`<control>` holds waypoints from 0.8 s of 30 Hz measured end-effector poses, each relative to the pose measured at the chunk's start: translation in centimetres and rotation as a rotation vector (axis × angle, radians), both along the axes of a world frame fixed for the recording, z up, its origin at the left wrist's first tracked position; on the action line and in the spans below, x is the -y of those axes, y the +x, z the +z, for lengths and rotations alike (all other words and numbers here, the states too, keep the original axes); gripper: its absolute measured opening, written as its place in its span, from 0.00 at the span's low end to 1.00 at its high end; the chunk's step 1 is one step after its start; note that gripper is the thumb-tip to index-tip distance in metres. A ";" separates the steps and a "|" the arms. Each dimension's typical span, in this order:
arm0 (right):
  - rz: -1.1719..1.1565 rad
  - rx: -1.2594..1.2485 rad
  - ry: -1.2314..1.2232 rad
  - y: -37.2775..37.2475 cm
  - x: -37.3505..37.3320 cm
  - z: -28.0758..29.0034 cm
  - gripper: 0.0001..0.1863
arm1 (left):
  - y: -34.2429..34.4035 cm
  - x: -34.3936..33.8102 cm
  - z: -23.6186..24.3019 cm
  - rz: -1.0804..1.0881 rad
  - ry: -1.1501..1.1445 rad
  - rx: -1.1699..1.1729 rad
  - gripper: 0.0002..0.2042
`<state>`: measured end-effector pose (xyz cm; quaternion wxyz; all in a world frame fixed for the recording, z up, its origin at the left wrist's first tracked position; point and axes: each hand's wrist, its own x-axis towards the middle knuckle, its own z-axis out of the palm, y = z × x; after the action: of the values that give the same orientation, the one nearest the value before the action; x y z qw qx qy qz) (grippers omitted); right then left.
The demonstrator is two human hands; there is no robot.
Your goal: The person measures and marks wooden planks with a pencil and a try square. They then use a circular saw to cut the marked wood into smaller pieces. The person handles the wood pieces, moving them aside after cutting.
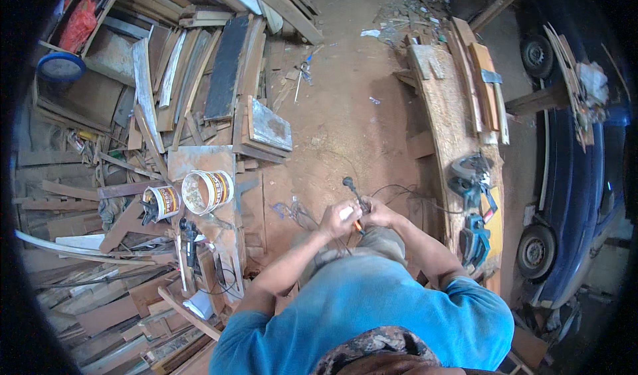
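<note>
Both my hands meet in front of my lap. My left hand point(340, 218) is closed, its fingers curled round a thin orange-and-black tool point(359, 227) whose kind I cannot make out. Close against it, my right hand point(379, 213) is also closed, apparently on a black cable. A black plug-like end point(349, 183) sticks out beyond the fingers, pointing away from me. Dark cable loops point(399, 187) run from near the right hand toward the bench on the right. The fingers hide most of what lies between the hands.
On the right, a wooden bench point(442, 132) carries teal power tools point(473, 239) and boards point(484, 86); a blue vehicle point(571, 195) stands beyond. At left, a work surface point(199, 154) holds two buckets point(211, 192) and a black tool point(190, 242). Stacked planks point(226, 69) fill the far left.
</note>
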<state>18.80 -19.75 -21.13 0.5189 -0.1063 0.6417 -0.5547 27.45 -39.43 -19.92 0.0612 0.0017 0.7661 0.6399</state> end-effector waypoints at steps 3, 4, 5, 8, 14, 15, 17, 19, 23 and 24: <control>-0.203 -0.117 -0.007 1.1 -2.1 0.3 0.24 | -2.4 -2.4 3.5 0.128 -0.125 -0.056 0.15; -0.254 -0.197 0.022 1.0 -2.7 1.6 0.25 | -2.4 -3.0 4.0 0.198 -0.128 -0.062 0.16; -0.305 -0.278 0.051 0.7 -3.3 2.8 0.25 | -2.5 -3.4 4.3 0.268 -0.129 -0.069 0.17; -0.506 -0.162 -0.007 -0.8 -5.0 7.6 0.23 | -4.3 -2.4 7.5 0.208 -0.142 -0.087 0.20; -0.546 -0.230 -0.205 -2.4 -9.4 7.5 0.24 | -5.2 -3.6 6.1 0.330 -0.096 0.038 0.24; -0.550 -0.221 -0.177 -2.0 -9.4 7.6 0.23 | -4.7 -3.5 5.8 0.348 -0.103 0.051 0.25; -0.572 -0.207 -0.114 -0.9 -9.8 9.0 0.20 | -3.2 -3.9 5.6 0.371 -0.113 0.078 0.26; -0.607 -0.137 -0.002 0.6 -9.5 10.3 0.18 | -1.4 -3.8 7.0 0.372 -0.140 0.063 0.26; -0.522 -0.191 0.029 4.5 -5.4 10.8 0.15 | 3.1 -0.2 6.8 0.513 -0.119 0.056 0.25; -0.536 -0.214 0.054 5.6 -5.3 10.1 0.14 | 2.5 0.0 7.1 0.511 -0.041 0.047 0.26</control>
<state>24.35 -14.47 -11.00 0.2859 0.0232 0.7124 -0.6405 29.92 -39.46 -12.78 -0.0848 -0.2081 0.7527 0.6189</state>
